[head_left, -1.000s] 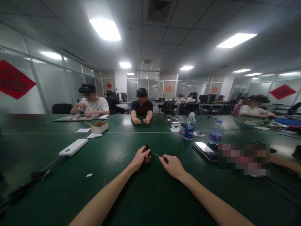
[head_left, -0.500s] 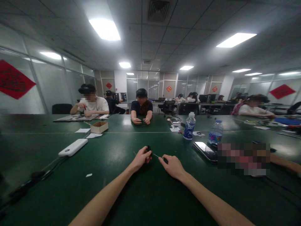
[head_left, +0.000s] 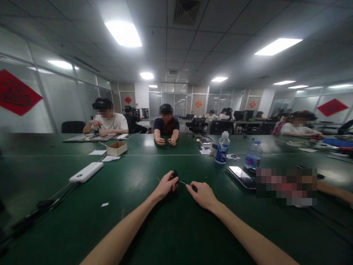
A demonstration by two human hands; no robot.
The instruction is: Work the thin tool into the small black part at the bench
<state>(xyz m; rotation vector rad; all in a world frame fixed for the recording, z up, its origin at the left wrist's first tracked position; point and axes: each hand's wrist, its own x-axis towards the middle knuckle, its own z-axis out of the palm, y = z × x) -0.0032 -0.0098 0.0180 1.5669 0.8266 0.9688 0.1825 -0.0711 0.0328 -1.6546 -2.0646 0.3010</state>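
Note:
My left hand is closed round a small black part, which shows above the thumb and fingertips; its lower side is hidden by the fingers. To the right, my right hand grips a slim screwdriver with a dark handle, mostly covered by the palm. The thin metal shaft points left toward the black part. From this distance I cannot tell whether the tip touches it. Both hands are close together over the green table.
A white power bank with a cable lies left, beyond it a small open box. On the right are two bottles and a phone. A co-worker's arm reaches in at far right; other people sit across the table.

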